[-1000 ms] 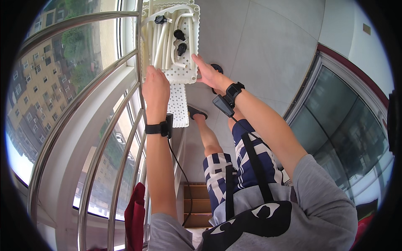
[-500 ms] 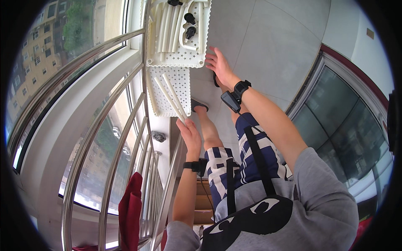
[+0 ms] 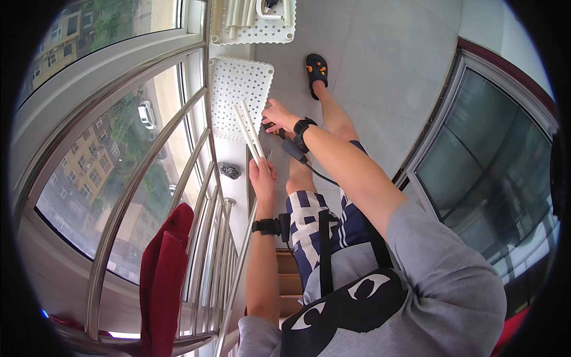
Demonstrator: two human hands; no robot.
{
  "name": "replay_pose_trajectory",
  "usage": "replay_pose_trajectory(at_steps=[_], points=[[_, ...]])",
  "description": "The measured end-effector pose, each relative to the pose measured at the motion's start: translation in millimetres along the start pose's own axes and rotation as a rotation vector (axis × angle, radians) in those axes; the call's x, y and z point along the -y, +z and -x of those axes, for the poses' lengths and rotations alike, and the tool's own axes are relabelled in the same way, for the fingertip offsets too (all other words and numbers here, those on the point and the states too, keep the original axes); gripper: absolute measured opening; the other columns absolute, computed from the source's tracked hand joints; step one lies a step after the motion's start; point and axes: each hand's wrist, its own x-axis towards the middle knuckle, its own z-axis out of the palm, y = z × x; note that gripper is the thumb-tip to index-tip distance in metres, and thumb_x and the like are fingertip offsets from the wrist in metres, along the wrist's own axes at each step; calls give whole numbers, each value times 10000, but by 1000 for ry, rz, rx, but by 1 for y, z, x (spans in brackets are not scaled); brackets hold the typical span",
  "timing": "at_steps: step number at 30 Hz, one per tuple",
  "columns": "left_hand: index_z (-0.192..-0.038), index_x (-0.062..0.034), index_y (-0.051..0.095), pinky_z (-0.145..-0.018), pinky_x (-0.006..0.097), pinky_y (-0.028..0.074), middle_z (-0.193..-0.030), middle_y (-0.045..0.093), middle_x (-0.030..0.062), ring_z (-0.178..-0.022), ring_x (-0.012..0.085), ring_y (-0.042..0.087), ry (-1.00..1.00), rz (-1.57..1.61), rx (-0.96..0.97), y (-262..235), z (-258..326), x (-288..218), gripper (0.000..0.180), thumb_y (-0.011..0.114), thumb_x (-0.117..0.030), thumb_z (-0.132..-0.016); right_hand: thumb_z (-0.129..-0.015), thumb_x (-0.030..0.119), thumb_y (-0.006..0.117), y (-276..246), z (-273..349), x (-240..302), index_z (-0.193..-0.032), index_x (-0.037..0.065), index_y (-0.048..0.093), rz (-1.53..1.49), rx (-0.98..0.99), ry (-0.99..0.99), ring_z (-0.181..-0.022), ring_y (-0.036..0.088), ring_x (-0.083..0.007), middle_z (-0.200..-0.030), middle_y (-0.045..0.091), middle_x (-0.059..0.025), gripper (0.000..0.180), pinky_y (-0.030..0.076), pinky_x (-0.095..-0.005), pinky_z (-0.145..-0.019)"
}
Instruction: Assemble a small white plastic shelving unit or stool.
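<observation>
My left hand (image 3: 262, 178) is closed around the lower ends of two slim white tubes (image 3: 249, 132). They point up and away, slightly apart at their far ends, in front of a white plastic basket (image 3: 235, 89) with star-shaped holes. At that basket's right rim, my right hand (image 3: 280, 115) has its fingers curled, seemingly gripping the edge; the fingertips are partly hidden. Past it stands a second white basket (image 3: 253, 35), cut off by the top of the view, holding several white tubes (image 3: 239, 13) and a black part.
A metal railing (image 3: 128, 199) runs along the window on my left, with a dark red cloth (image 3: 163, 273) over it. A grey scrubbing pad (image 3: 229, 171) lies on the ledge near my left hand. To the right are grey floor tiles (image 3: 380, 77) and a glass door (image 3: 482, 172).
My right hand has come left and nearer, from beside the far basket to the near basket's rim. A gap now shows between the baskets. The left hand keeps the tubes. The view has shifted.
</observation>
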Motion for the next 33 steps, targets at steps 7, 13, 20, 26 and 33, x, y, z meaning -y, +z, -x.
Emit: replay_pose_trajectory(at_steps=[7,13,20,26,33], points=[[-910,-68,481,-530,229,371,-744,520,6,-583,72,436,62,-208,54,-41,19,20,204,439,-241,-1010,-878,403,571,3,80,-12,-1168,3,571,294,30,-91,-876,591,-184,-1026,611,-96,494,507,-317,-679],[-964,-43,523,-571,226,394,-758,545,15,-604,89,475,65,-142,366,-12,50,40,228,448,-253,-1014,-946,304,543,-13,143,-53,-963,8,604,186,76,-185,-737,575,-102,-830,629,-42,303,457,-248,-639],[-1306,6,438,-881,457,449,-1095,620,288,-1003,425,605,166,-710,-104,-41,61,11,406,425,-228,-974,-952,291,467,-67,101,-15,-1013,13,555,530,-282,-254,-689,637,-262,-749,628,-116,297,520,-386,-648],[-1340,-125,420,-743,519,459,-875,646,269,-840,465,610,131,-974,-65,-80,48,21,399,399,-260,-965,-891,197,424,-76,80,48,-1203,60,528,937,-337,-480,-793,608,-420,-894,656,-214,357,482,-464,-733],[-1436,-47,192,-638,428,455,-853,606,216,-605,294,558,295,-595,-250,-91,2,42,540,401,-133,-946,-920,119,436,-36,103,88,-1318,59,480,1095,-173,-717,-885,622,-334,-998,645,-220,405,476,-438,-780]])
